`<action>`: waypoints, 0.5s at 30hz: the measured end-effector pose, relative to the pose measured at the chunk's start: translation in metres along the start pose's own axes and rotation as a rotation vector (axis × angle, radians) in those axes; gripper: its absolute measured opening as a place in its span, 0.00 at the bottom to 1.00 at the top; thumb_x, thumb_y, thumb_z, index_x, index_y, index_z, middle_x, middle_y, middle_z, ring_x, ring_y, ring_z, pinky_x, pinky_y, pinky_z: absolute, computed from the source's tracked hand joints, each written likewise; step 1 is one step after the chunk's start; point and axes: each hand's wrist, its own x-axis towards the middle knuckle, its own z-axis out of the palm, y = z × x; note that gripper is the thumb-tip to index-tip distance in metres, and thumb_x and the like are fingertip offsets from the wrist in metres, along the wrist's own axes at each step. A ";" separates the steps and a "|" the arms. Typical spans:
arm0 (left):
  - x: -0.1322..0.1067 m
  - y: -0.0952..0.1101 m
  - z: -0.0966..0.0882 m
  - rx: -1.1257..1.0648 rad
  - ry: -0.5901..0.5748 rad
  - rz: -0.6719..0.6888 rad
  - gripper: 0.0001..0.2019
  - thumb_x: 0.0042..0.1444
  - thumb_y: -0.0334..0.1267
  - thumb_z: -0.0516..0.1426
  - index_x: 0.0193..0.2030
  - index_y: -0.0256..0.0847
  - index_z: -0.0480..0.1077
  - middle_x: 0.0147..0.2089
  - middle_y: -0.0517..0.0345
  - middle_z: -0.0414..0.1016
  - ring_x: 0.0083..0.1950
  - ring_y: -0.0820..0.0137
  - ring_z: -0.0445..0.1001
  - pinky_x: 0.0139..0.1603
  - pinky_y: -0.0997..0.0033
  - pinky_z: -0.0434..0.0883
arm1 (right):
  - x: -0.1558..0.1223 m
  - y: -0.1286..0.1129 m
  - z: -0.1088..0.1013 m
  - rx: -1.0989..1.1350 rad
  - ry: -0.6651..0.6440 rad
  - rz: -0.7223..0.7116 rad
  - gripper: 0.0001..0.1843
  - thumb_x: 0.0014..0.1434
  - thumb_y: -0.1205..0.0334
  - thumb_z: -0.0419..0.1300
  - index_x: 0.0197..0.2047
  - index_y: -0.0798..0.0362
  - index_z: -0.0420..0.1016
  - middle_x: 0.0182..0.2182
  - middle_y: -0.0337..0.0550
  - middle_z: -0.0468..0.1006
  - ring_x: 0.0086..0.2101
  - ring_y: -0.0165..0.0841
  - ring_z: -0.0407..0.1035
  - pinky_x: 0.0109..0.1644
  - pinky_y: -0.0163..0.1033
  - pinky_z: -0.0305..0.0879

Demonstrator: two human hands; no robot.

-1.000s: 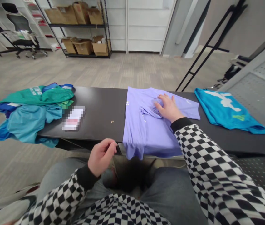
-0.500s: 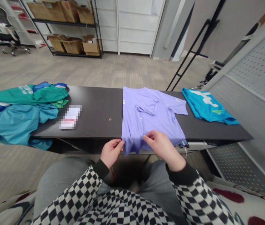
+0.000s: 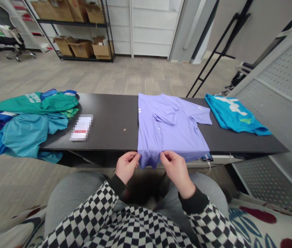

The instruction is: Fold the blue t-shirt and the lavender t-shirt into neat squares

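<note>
Left hand point(image 3: 127, 167): fingers point(image 3: 134, 157) pinching the soft hem of the lavender T-shirt point(image 3: 166, 127)
Right hand point(image 3: 177, 171): fingers point(image 3: 165, 156) pinching that hem
T-shirt place: lying flat on the smooth dark table point(image 3: 109, 134), hem at the near edge

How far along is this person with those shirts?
Done: the teal shirt on the right looks folded on the black table. In hand: the left hand and right hand pinch the hem of the partly folded lavender T-shirt. Left: the loose heap of green and blue shirts.
</note>
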 end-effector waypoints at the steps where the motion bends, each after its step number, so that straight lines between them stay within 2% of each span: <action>1: 0.000 -0.001 -0.001 -0.001 0.000 0.004 0.26 0.54 0.61 0.74 0.41 0.36 0.82 0.26 0.58 0.79 0.24 0.72 0.75 0.26 0.73 0.73 | 0.000 0.001 -0.001 0.015 0.010 -0.001 0.18 0.68 0.46 0.62 0.34 0.49 0.84 0.27 0.43 0.84 0.28 0.39 0.76 0.38 0.42 0.68; 10: -0.003 -0.011 -0.010 0.035 -0.002 0.062 0.24 0.59 0.60 0.72 0.41 0.38 0.82 0.26 0.59 0.77 0.25 0.73 0.73 0.27 0.74 0.72 | -0.005 0.012 -0.002 0.001 0.118 -0.044 0.15 0.71 0.49 0.60 0.39 0.48 0.80 0.31 0.44 0.84 0.31 0.39 0.77 0.42 0.42 0.70; 15: -0.003 -0.009 -0.005 0.027 -0.011 0.051 0.25 0.58 0.61 0.72 0.41 0.37 0.81 0.26 0.60 0.76 0.25 0.73 0.73 0.26 0.75 0.71 | -0.009 0.017 0.009 0.181 0.028 0.078 0.23 0.71 0.38 0.64 0.42 0.50 0.84 0.37 0.49 0.88 0.36 0.43 0.81 0.45 0.44 0.74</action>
